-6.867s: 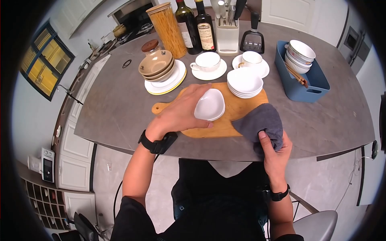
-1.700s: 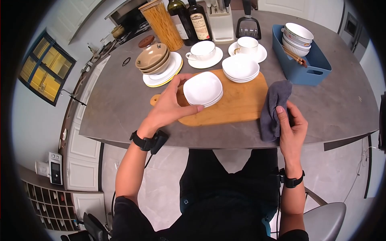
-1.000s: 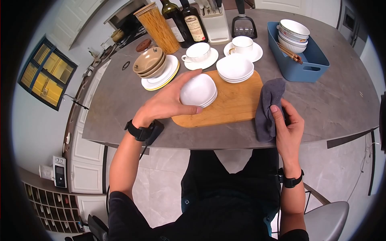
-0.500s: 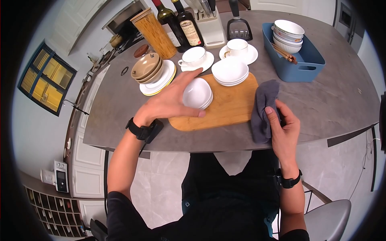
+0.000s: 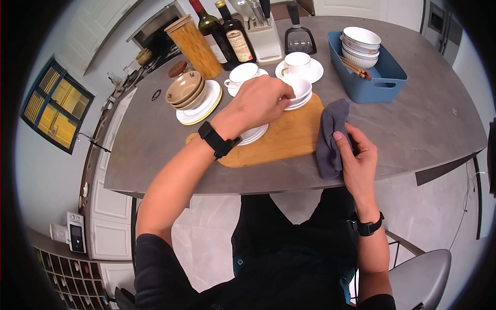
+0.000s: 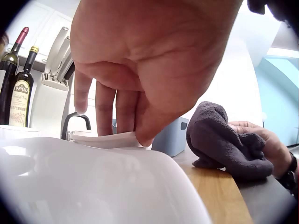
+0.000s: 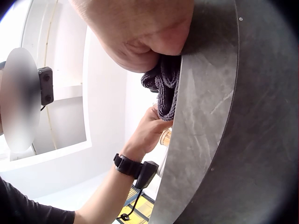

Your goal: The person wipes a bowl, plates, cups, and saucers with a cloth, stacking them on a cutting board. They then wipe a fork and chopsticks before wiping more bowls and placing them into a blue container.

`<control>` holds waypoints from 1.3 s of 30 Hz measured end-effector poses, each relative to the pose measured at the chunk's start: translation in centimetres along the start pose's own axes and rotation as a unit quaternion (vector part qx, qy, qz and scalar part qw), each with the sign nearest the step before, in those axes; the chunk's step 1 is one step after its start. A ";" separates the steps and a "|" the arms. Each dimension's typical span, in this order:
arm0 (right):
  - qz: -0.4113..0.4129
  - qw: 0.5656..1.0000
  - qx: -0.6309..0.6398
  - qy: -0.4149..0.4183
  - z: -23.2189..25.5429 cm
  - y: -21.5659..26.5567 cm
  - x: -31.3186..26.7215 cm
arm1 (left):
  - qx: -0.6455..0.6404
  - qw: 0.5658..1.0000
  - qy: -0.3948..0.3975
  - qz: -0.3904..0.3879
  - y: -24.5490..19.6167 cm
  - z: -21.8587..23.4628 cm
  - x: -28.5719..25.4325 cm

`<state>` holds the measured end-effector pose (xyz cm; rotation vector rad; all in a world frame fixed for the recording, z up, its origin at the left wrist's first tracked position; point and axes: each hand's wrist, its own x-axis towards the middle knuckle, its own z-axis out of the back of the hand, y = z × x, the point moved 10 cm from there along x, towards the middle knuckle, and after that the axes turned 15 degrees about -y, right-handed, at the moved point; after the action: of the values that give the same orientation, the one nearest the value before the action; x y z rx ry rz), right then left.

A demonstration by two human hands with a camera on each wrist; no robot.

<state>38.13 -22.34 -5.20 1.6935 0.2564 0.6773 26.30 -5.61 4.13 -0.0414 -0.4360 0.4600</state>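
My left hand (image 5: 258, 99) reaches over the wooden cutting board (image 5: 294, 135) and pinches the near rim of a white dish (image 5: 301, 89) in the far stack. In the left wrist view the thumb lies on one side of that rim and the fingers on the other. Below my wrist a second stack of white dishes (image 5: 254, 135) sits on the board, partly hidden by the forearm. My right hand (image 5: 360, 161) grips a bunched dark grey cloth (image 5: 330, 140) at the board's right end, thumb on top.
Beyond the board stand two white cups (image 5: 244, 73) on saucers. Brown bowls (image 5: 184, 89) sit on plates at the left. A blue basket (image 5: 380, 92) with bowls and chopsticks is at the right. Bottles (image 5: 238, 40), a pasta jar (image 5: 195, 47) and a knife block (image 5: 264, 41) line the back.
My left hand has let go of the nearer dish stack and moved right and away to the far stack, where it has taken a dish's rim. The right hand still grips the cloth.
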 end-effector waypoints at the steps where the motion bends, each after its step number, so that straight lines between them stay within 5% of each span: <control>1: 0.003 1.000 -0.004 0.005 -0.2 -0.1 0.1 | 0.009 1.000 -0.015 0.018 0.3 0.8 -0.1; 2: 0.007 1.000 -0.003 0.009 -0.4 0.2 0.1 | 0.010 1.000 -0.020 0.022 0.9 1.1 -0.3; 4: -0.001 1.000 0.026 0.016 -0.6 0.6 0.0 | 0.007 0.981 -0.188 -0.038 0.5 5.1 -0.5; 8: 0.001 0.999 0.037 0.020 -0.6 0.4 0.3 | -0.079 0.956 -0.281 0.013 0.6 10.1 -3.9; 9: -0.012 0.999 0.044 0.014 -0.4 0.2 0.3 | -0.079 0.955 -0.284 0.013 0.2 10.5 -5.0; 11: -0.023 0.998 0.053 0.010 -0.6 0.5 0.0 | -0.360 0.883 -0.255 0.159 2.0 9.4 -7.6; 13: -0.006 0.994 0.102 -0.043 -0.2 2.8 -0.6 | -0.425 0.852 -0.250 0.177 1.0 8.6 -10.0; 15: 0.063 0.992 0.097 -0.042 -1.4 6.9 -2.7 | -0.475 0.811 -0.211 0.268 -0.7 6.9 -12.2; 16: 0.162 0.986 0.048 -0.010 -2.5 8.6 -4.1 | -0.478 0.809 -0.210 0.270 -1.7 6.2 -13.0; 18: 0.381 0.919 -0.054 0.090 -6.2 14.2 -7.7 | -0.501 0.809 -0.192 0.239 -4.0 4.9 -13.8; 19: 0.427 0.881 -0.159 0.129 -8.3 15.4 -9.2 | -0.505 0.807 -0.193 0.237 -4.0 4.5 -14.5; 21: 0.437 0.879 -0.164 0.097 -8.3 16.0 -9.0 | -0.314 0.929 -0.168 0.100 -6.0 5.1 -15.2; 22: 0.439 0.878 -0.165 0.099 -8.5 15.9 -8.6 | -0.387 0.896 -0.164 0.143 -5.8 5.0 -15.4; 24: 0.190 0.976 -0.037 0.102 -7.3 12.5 -5.2 | -0.406 0.888 -0.149 0.154 -6.3 5.5 -15.7; 25: 0.189 0.976 -0.038 0.102 -6.9 12.1 -4.5 | -0.425 0.880 -0.134 0.163 -6.5 5.3 -15.9; 26: 0.001 0.989 0.059 0.134 -6.8 9.1 -3.1 | -0.425 0.880 -0.134 0.162 -6.5 5.6 -16.1; 27: -0.186 0.957 0.154 0.159 -7.3 6.4 -3.3 | -0.431 0.877 -0.160 0.139 -6.7 6.4 -16.2; 29: -0.231 0.939 0.198 0.159 -7.5 5.3 -4.3 | -0.439 0.872 -0.186 0.114 -6.9 7.0 -16.1; 32: -0.364 0.857 0.352 0.100 -7.7 2.8 -6.4 | -0.379 0.884 -0.263 0.072 -6.8 6.9 -16.2; 33: -0.366 0.856 0.350 0.100 -7.4 2.1 -6.9 | -0.278 0.919 -0.278 0.023 -7.6 6.7 -16.4; 35: -0.431 0.775 0.426 0.177 -8.4 1.5 -9.5 | -0.172 0.942 -0.287 -0.028 -8.2 5.9 -16.5; 36: -0.448 0.689 0.516 0.239 -9.2 2.6 -10.8 | -0.125 0.941 -0.310 -0.048 -8.3 5.8 -16.6; 39: -0.449 0.734 0.474 0.188 -7.8 1.6 -11.2 | -0.046 0.940 -0.326 -0.083 -8.8 6.2 -16.5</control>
<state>24.47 -22.13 -6.25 2.0006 1.8448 0.0793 14.14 -21.04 4.38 0.0605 -1.1066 0.2750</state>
